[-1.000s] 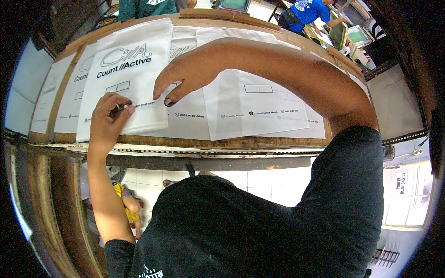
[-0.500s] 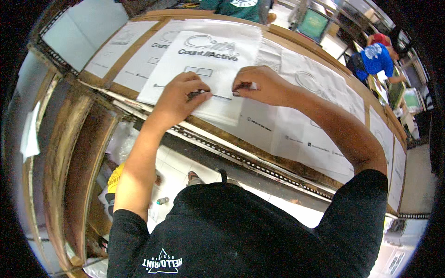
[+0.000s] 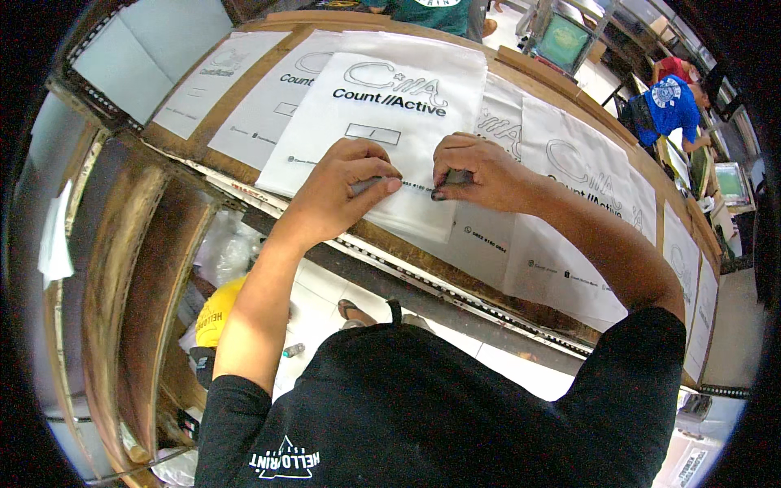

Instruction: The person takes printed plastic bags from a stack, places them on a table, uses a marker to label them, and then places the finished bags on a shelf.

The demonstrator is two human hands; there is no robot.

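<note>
1. Two bare hands meet over one white printed sheet [image 3: 412, 130], which lies beneath and between them on the surface [image 3: 248, 89].
2. Thin and matt, with a soft, cloth-like look, the sheet is broad, straight-edged and four-cornered, set at a slant, overlapping a similar sheet to its left.
3. Its print is black: large outlined letters with a small star beyond the left hand [image 3: 376, 180], a bold line of lettering below those, then a narrow outlined box just beyond the left knuckles. A fine row of small print runs in the gap between the hands.
4. Thumb and fingers of the left hand curl close together over the sheet; I cannot tell whether they pinch it.
5. Facing it, the right hand [image 3: 439, 180] bends its fingers down toward a dark-tipped thumb; whether anything is gripped is hidden.
6. More white printed sheets [image 3: 561, 264] lie to the right of the right hand, slightly creased and overlapping.
7. Worn brown wood shows left of the left hand, while a dark perforated strip [image 3: 464, 299] edges the near side, below both hands.
</note>
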